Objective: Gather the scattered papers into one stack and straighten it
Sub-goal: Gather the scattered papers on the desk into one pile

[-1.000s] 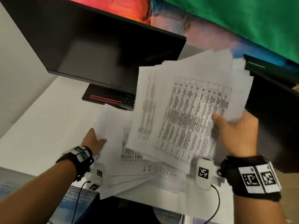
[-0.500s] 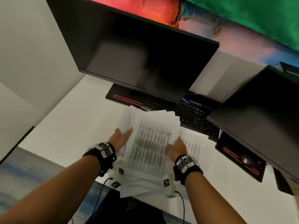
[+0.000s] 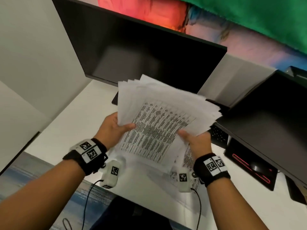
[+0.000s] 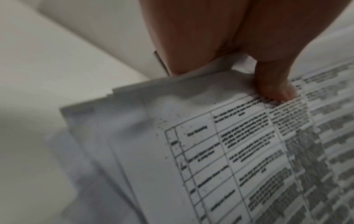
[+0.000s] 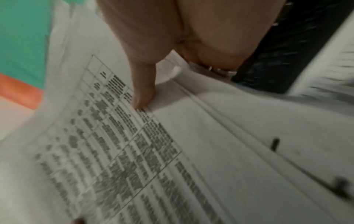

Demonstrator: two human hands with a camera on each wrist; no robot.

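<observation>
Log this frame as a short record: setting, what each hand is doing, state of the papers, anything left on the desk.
setting: white desk with two dark monitors, keyboard at right
left hand: grips the left edge of the paper stack, thumb on top
right hand: grips the stack's lower right edge, thumb on top
stack state: lifted off the desk, edges fanned and uneven, printed table faces up
left on desk: at least one printed sheet under the right wrist
task stage: mostly gathered, not yet straightened
</observation>
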